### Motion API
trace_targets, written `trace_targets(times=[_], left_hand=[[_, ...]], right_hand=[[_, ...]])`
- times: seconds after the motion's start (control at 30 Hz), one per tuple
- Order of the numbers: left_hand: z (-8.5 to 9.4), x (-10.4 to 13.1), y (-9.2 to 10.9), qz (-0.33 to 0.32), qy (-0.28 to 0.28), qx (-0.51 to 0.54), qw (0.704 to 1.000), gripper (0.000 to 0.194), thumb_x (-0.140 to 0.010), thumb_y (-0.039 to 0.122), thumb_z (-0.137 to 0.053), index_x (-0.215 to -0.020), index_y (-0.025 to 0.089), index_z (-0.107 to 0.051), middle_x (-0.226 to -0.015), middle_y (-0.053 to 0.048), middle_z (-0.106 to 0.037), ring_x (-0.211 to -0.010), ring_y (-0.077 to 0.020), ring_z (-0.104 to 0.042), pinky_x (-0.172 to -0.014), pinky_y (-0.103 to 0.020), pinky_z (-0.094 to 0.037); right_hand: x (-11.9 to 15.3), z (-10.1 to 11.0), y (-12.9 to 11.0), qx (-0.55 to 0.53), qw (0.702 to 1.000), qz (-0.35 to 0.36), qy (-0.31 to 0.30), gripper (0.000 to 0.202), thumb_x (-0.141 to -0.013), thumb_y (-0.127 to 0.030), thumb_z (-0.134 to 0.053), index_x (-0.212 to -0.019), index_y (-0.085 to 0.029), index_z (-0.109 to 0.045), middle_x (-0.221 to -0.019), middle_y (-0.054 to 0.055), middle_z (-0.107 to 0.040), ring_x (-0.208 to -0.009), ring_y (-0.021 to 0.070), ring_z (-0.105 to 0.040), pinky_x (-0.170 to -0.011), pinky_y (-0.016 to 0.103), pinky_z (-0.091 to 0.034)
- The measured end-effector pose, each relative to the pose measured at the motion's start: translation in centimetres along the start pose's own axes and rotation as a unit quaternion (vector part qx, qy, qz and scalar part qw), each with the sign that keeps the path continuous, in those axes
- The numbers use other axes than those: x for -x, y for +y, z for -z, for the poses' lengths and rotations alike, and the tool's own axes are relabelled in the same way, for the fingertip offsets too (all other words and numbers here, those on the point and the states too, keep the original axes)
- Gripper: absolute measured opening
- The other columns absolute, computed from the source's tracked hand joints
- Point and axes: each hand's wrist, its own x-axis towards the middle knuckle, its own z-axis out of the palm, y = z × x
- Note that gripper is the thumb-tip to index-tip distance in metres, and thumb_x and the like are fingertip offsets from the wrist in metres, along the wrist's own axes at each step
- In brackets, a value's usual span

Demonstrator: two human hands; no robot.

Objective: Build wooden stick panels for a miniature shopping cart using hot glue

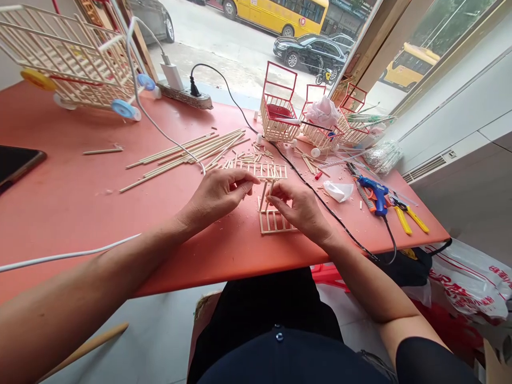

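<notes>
My right hand [300, 208] pinches a short upright wooden stick [270, 193] between thumb and fingertips. That stick stands over a small ladder-like stick frame [276, 222] lying flat near the table's front edge. Beside it another short stick [263, 196] rises upright from the same frame. To the left, my left hand [224, 194] is closed, thumb against forefinger, its tips close to the upright sticks. Whatever it may hold is too small to make out. Just beyond both hands lies a second flat stick frame [260, 170].
Long wooden sticks [192, 152] and cut bits lie beyond my left hand. Small stick carts [280, 117] stand by the window, a larger cart [80, 58] at left. A blue glue gun [374, 192] and yellow-handled pliers [408, 216] lie right. A black cable [312, 186] crosses the table [80, 213].
</notes>
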Motion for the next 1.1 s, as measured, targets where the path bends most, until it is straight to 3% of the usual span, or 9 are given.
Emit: trace_targets(times=[1.1], left_hand=[[0.01, 0.08, 0.05, 0.000, -0.004, -0.023, 1.000, 0.025, -0.087, 0.030, -0.058, -0.093, 0.020, -0.080, -0.075, -0.002, -0.075, -0.066, -0.0158, -0.067, -0.071, -0.027, -0.050]], right_hand=[[0.14, -0.17, -0.14, -0.009, 1.000, -0.013, -0.009, 0.013, -0.098, -0.027, -0.060, -0.087, -0.020, -0.062, -0.081, 0.001, -0.064, -0.074, 0.0145, -0.057, -0.074, 0.028, -0.047]])
